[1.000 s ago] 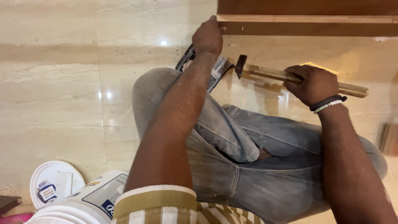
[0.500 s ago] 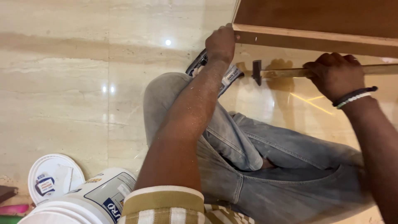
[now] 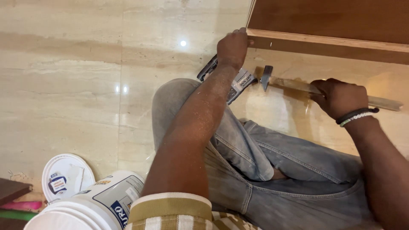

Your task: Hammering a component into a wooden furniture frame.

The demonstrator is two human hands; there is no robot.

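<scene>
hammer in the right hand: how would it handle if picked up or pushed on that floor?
The hammer looks head-heavy: small dark metal head, long pale wooden handle, gripped mid-handle by the right hand. Rigid, not fragile. On the glossy stone floor it would probably slide, not roll.

The right hand (image 3: 338, 97) grips a wooden-handled hammer (image 3: 298, 85) while the left hand (image 3: 232, 47) presses against the plywood board (image 3: 324, 40) edge.
</scene>
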